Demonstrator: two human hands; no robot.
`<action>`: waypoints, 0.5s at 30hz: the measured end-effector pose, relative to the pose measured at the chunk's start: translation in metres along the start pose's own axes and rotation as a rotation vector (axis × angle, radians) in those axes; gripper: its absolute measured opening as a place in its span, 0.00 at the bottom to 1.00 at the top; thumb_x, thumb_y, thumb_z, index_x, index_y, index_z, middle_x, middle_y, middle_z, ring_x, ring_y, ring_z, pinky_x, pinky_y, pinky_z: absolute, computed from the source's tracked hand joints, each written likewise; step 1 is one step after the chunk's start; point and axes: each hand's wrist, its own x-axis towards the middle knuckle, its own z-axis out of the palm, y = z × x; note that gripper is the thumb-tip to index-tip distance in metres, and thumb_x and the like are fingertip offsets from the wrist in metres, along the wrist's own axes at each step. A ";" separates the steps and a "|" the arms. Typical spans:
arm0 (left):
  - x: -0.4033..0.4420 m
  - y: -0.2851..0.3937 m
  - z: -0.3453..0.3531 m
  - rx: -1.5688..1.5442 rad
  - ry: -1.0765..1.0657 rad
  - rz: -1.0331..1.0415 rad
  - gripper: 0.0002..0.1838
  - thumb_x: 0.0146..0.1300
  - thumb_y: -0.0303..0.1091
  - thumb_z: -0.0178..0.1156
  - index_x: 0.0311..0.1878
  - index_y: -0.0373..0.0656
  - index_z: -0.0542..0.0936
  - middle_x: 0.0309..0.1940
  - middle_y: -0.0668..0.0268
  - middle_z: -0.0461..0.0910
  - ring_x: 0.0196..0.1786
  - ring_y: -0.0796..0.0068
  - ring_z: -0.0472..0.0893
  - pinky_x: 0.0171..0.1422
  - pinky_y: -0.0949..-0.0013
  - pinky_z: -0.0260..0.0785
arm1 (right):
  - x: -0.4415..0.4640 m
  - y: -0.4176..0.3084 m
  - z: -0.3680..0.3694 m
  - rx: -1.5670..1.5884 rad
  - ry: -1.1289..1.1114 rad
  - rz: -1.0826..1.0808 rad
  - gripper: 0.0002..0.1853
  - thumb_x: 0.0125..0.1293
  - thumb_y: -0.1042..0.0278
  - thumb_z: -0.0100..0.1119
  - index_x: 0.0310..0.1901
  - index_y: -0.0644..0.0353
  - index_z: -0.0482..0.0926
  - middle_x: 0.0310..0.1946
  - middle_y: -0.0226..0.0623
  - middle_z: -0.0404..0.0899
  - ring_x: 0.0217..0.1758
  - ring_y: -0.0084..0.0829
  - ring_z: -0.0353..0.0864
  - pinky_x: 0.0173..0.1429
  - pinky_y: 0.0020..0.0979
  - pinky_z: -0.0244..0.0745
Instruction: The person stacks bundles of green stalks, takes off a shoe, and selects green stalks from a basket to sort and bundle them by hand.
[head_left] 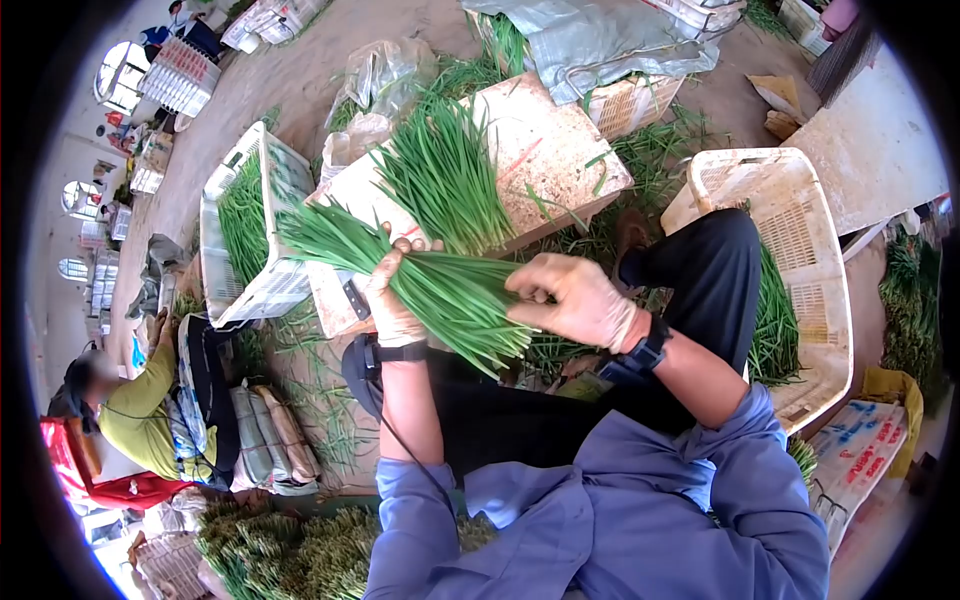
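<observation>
My left hand (392,290), in a thin pale glove, is wrapped round a bundle of long green stalks (445,290) held over my lap. At the bundle's right end, my right hand (580,300), gloved too, has its fingers curled against the cut ends; whether it pinches any stalks is hard to tell. Beyond my hands a second pile of green stalks (445,180) lies on a low white board (550,150). A small dark-handled tool (355,298) rests at the board's near left edge, beside my left wrist.
A white crate (270,200) with greens stands left of the board, and a larger one (800,230) is right of my knee. A co-worker (150,410) sits at the left. Bundled greens (310,550) lie below; loose stalks litter the floor.
</observation>
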 end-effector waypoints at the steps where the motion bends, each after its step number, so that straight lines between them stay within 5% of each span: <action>1: 0.001 -0.003 0.001 -0.007 -0.008 -0.012 0.29 0.65 0.27 0.67 0.70 0.46 0.73 0.43 0.65 0.81 0.50 0.63 0.82 0.72 0.36 0.72 | -0.001 0.005 0.014 -0.108 0.093 -0.138 0.14 0.63 0.62 0.76 0.48 0.57 0.88 0.39 0.37 0.87 0.42 0.38 0.89 0.50 0.36 0.85; 3: 0.001 -0.006 0.002 -0.005 0.004 -0.008 0.29 0.65 0.27 0.68 0.69 0.46 0.73 0.43 0.65 0.81 0.50 0.63 0.82 0.73 0.38 0.72 | -0.001 0.014 0.032 -0.097 0.131 -0.141 0.13 0.63 0.63 0.76 0.47 0.56 0.88 0.38 0.40 0.86 0.45 0.43 0.88 0.54 0.37 0.85; 4: 0.000 -0.005 0.002 -0.012 0.006 -0.003 0.28 0.66 0.27 0.68 0.69 0.46 0.74 0.44 0.65 0.81 0.50 0.63 0.82 0.73 0.39 0.72 | -0.001 0.016 0.031 0.010 0.055 -0.036 0.09 0.68 0.66 0.73 0.45 0.59 0.88 0.41 0.39 0.89 0.48 0.38 0.89 0.54 0.36 0.84; 7: -0.002 0.000 -0.001 -0.022 0.007 0.025 0.27 0.67 0.27 0.67 0.69 0.46 0.74 0.44 0.65 0.82 0.50 0.65 0.82 0.72 0.41 0.73 | -0.002 0.026 0.028 0.715 0.044 0.334 0.08 0.74 0.67 0.68 0.45 0.63 0.86 0.45 0.37 0.90 0.51 0.32 0.89 0.57 0.35 0.83; 8: -0.001 0.002 -0.001 -0.024 0.003 0.034 0.26 0.67 0.27 0.67 0.68 0.46 0.75 0.44 0.65 0.82 0.51 0.65 0.82 0.71 0.42 0.74 | -0.005 0.030 0.020 0.762 0.048 0.257 0.11 0.79 0.64 0.63 0.45 0.65 0.85 0.45 0.29 0.89 0.47 0.20 0.85 0.53 0.28 0.80; 9: -0.001 0.006 0.001 -0.034 0.017 0.038 0.25 0.68 0.26 0.66 0.68 0.47 0.75 0.44 0.66 0.82 0.50 0.66 0.82 0.67 0.45 0.77 | -0.007 0.034 0.016 0.912 0.098 0.187 0.10 0.80 0.64 0.62 0.48 0.63 0.83 0.42 0.33 0.89 0.48 0.25 0.87 0.54 0.29 0.80; 11: 0.000 0.012 -0.005 -0.012 0.024 0.092 0.25 0.68 0.27 0.66 0.68 0.47 0.76 0.43 0.67 0.82 0.48 0.68 0.82 0.65 0.48 0.77 | -0.014 0.044 -0.011 1.416 -0.334 0.204 0.09 0.81 0.64 0.61 0.49 0.62 0.82 0.40 0.37 0.89 0.48 0.29 0.89 0.55 0.32 0.82; 13: -0.004 0.018 0.000 -0.050 -0.010 0.115 0.26 0.67 0.26 0.65 0.68 0.49 0.76 0.41 0.69 0.80 0.46 0.70 0.82 0.63 0.47 0.77 | -0.022 0.049 -0.031 1.033 -0.520 0.346 0.09 0.80 0.64 0.60 0.45 0.62 0.82 0.37 0.37 0.89 0.43 0.33 0.90 0.50 0.38 0.83; 15: -0.007 0.021 -0.001 -0.035 -0.024 0.135 0.26 0.67 0.26 0.64 0.68 0.50 0.76 0.40 0.69 0.80 0.45 0.70 0.81 0.62 0.46 0.78 | -0.020 0.062 -0.035 0.243 -0.647 0.365 0.08 0.75 0.66 0.62 0.42 0.62 0.84 0.33 0.35 0.89 0.42 0.31 0.90 0.47 0.37 0.82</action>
